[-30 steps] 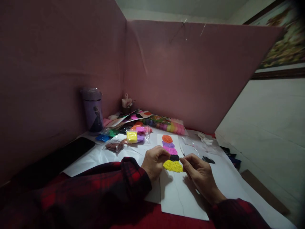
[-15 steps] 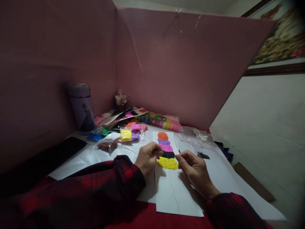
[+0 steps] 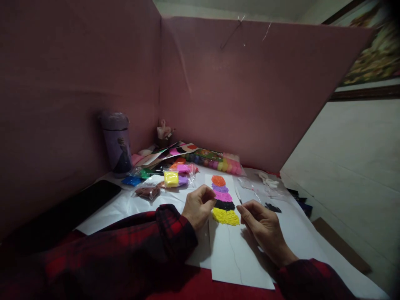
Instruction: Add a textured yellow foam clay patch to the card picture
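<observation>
A strip of white paper (image 3: 239,266) lies before me, with bands of textured clay in orange, purple, pink, black and yellow (image 3: 225,217). A thin pencil line runs down its lower part. My left hand (image 3: 200,206) is closed in a pinch at the left edge of the black band (image 3: 225,205); whatever its fingertips hold is hidden. My right hand (image 3: 262,223) is closed too, pinching a slim tool with a pale blade (image 3: 238,194) that points up and away, just right of the clay bands.
Bagged clay (image 3: 171,179) in several colours lies to the left, near a purple bottle (image 3: 117,146) and a black phone-like slab (image 3: 93,196). A clay pack (image 3: 218,161) is behind. A black scrap (image 3: 273,207) and a crumpled white tissue (image 3: 268,180) lie right. Pink panels (image 3: 225,91) enclose the back and left.
The view has swung slightly left, so everything sits farther right. My right hand's tool now shows more of its pale blade. Both hands stay pinched beside the black and yellow bands.
</observation>
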Demonstrator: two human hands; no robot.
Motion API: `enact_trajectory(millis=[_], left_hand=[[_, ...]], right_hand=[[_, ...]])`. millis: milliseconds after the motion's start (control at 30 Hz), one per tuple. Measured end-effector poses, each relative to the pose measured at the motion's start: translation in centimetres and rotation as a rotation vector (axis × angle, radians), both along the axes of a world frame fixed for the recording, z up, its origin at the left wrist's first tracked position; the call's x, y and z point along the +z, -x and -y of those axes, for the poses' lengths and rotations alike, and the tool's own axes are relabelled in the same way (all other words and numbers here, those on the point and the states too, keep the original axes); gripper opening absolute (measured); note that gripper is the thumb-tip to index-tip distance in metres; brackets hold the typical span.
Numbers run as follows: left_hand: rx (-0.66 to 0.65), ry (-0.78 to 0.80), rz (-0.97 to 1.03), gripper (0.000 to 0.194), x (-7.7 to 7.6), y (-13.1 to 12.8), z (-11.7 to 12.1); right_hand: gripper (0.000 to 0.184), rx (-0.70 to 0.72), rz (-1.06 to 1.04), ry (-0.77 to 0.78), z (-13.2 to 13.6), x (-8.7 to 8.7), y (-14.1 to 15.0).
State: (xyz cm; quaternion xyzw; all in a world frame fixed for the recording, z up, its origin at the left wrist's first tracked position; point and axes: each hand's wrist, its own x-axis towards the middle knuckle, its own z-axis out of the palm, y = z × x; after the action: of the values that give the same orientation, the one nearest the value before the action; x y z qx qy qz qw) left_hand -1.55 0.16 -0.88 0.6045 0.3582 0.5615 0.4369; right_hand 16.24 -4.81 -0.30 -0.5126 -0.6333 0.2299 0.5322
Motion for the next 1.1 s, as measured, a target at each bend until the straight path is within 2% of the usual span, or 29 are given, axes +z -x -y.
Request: enact_trajectory(millis=[167,333,433,533,667,867,967,1100], left_hand=[[0.025,0.081,0.011,0.013,0.1,0.4,-1.0],[0.136,0.086,-0.027,0.032,0.1,1.4,-2.7],[0.166,0.124,-0.072,0.026,0.2,1.8,-3.2],[0.136,0.205,-0.129,0.016,0.2,1.8,-3.3],[0.071,0.284,-0.181,0.032,0.3,1.8,-3.1],[0.04,0.322,-0.214,0.032,0.6,1.9,-2.6],[0.039,0.334,-0.237,0.032,1.5,2.3,-2.3],[0.05,0.347,-0.268,0.031,4.2,3.9,-1.7]], right_hand=[[0.032,-0.01,-0.015,0.0,0.0,-0.1,0.0],[0.03,-0.009,0.007,0.009,0.1,-0.1,0.0],[0.03,-0.003,-0.007,0.021,0.2,-0.2,0.1],[0.031,-0.001,0.007,0.022,0.1,-0.5,-0.1],[0.034,0.004,0.034,0.031,-0.3,-0.8,-0.5],[0.035,0.011,0.036,0.032,-0.3,-0.8,-0.5],[0.035,0.029,0.035,0.019,-0.2,-0.7,-0.5],[0.033,0.026,0.044,-0.006,-0.2,-0.6,-0.5]])
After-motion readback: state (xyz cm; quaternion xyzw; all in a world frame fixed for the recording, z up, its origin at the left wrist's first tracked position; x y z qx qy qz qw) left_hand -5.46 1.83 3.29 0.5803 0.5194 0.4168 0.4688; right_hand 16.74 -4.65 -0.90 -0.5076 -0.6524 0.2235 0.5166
